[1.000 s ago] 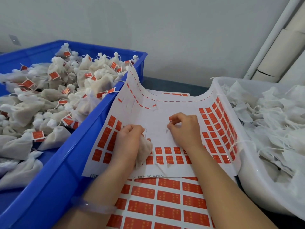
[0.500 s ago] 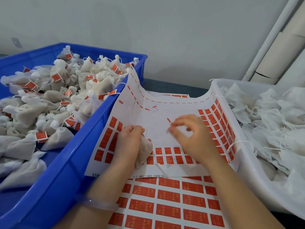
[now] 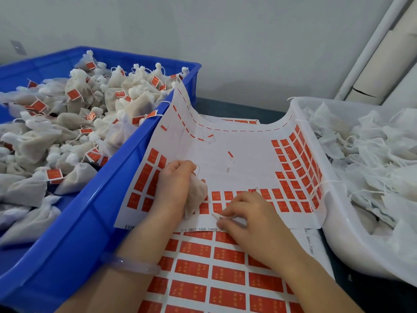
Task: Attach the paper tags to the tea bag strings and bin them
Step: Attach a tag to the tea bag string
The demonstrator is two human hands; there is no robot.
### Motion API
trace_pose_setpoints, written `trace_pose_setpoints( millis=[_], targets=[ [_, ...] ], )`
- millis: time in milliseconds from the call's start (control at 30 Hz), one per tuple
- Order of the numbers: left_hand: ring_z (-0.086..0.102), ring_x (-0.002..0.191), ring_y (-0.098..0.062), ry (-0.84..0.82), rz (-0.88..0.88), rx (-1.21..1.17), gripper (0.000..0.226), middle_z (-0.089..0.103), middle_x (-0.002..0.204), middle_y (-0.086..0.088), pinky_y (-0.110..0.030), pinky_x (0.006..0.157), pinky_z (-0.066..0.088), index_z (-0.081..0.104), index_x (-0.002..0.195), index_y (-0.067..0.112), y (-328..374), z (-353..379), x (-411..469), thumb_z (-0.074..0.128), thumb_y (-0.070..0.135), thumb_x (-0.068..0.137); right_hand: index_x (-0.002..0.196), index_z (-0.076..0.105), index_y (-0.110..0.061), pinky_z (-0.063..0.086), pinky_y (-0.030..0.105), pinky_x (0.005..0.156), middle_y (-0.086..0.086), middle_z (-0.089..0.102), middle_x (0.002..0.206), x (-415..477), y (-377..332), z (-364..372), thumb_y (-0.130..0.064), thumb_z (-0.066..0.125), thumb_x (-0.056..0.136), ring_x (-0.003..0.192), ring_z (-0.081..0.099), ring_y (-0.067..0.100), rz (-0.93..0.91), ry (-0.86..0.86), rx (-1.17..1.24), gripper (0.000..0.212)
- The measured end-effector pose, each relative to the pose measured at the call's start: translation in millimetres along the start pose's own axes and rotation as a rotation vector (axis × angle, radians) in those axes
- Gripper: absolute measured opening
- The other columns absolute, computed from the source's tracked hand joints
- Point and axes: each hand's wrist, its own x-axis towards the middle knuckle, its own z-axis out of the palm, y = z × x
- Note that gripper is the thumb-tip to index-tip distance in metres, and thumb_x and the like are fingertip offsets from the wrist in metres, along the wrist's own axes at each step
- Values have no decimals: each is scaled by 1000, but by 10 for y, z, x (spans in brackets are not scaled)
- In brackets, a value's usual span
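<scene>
A white sheet of red sticker tags (image 3: 246,168) lies curved between two bins, with many tags peeled off. My left hand (image 3: 173,184) grips a white tea bag (image 3: 195,196) against the sheet. My right hand (image 3: 246,216) sits at the sheet's near edge, fingertips pinching at a small strip, maybe the bag's string or a tag; I cannot tell which. The blue bin (image 3: 94,213) on the left holds several tea bags with red tags. The white bin (image 3: 334,213) on the right holds several untagged bags with loose strings.
A second, full sheet of red tags (image 3: 216,274) lies under my forearms. A loose red tag (image 3: 230,154) stands on the bare middle of the upper sheet. A grey wall and a white pipe (image 3: 370,46) rise behind the bins.
My right hand has moved from the middle of the sheet down toward me to its near edge. My left hand has kept hold of the tea bag in place.
</scene>
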Motion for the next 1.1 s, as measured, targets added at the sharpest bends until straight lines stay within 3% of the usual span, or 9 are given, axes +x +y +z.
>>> trace_pose_setpoints(
  millis=[167,300,433,633,767,933,1100],
  targets=[
    [53,63,-23,-7,8,9,18,54,57,1,-48,75,49,51,64,16,-5,-14,-7,52,11,81,107,67,-32,24,3,79,-18,56,116,-32,-57,-18,-47,52,89,99,37,-5,-69,98,-38,28],
    [52,56,-18,-6,13,10,19,53,51,4,-41,68,47,50,64,15,-7,-13,-4,52,10,82,86,75,-25,39,14,77,-8,68,94,-44,-107,-80,-34,61,80,87,55,7,-138,176,-74,18],
    [52,55,-17,-11,1,22,15,53,50,5,-37,62,47,51,64,16,-3,-13,-1,53,13,79,79,76,-25,45,17,72,-9,69,88,-65,-107,-132,-31,64,74,84,60,9,-245,73,-126,14],
    [52,65,-26,-19,-5,22,8,54,56,0,-43,71,46,52,62,17,15,-13,-16,53,21,69,73,75,-27,45,14,71,-13,68,83,-101,-84,-237,-32,65,72,80,59,6,-322,-15,-138,11],
    [51,70,-30,-22,-13,19,7,53,57,-1,-45,72,46,52,61,18,20,-8,-14,54,22,66,74,73,-27,44,11,72,-16,66,86,-133,-47,-298,-32,63,73,83,57,4,-279,-62,-95,11],
    [51,68,-29,-28,-4,13,7,53,56,0,-44,71,45,52,61,18,16,-15,-16,54,21,67,82,67,-34,43,11,85,-34,49,91,-188,98,-364,-38,62,82,104,40,-8,-162,-168,15,6],
    [54,65,-24,-25,0,9,7,55,56,1,-44,72,49,52,64,18,15,-10,-24,53,21,70,76,57,-46,43,11,89,-33,50,95,-260,205,-458,-36,64,83,102,43,-13,-27,-211,99,14]
  ],
)
